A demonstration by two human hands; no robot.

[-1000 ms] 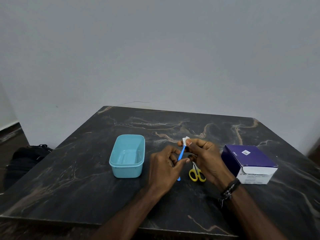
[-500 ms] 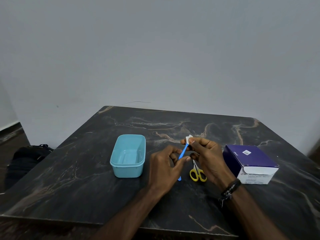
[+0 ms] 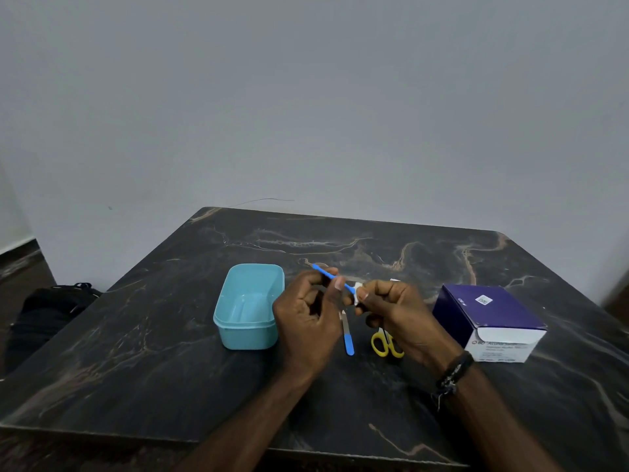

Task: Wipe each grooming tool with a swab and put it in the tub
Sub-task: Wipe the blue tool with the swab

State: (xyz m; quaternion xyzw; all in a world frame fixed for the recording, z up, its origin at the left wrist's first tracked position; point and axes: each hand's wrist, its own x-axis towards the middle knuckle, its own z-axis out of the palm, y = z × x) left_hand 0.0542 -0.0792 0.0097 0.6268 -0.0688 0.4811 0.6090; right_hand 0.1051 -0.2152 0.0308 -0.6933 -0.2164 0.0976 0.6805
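Blue stick [image 3: 328,274] now tilted leftward, swab [image 3: 357,291] at its right end, second blue tool [image 3: 348,337] now uncovered

One view only — the head camera, worn high and angled forward and down across the dark marble table [image 3: 170,352]. It's wide-angle: the plain wall [image 3: 306,97] fills the upper half, the table's far edge sits mid-frame, its near edge runs along the bottom. Both forearms come up from below, the left hand [image 3: 306,318] and right hand [image 3: 398,311] meeting near centre — close to the lens.
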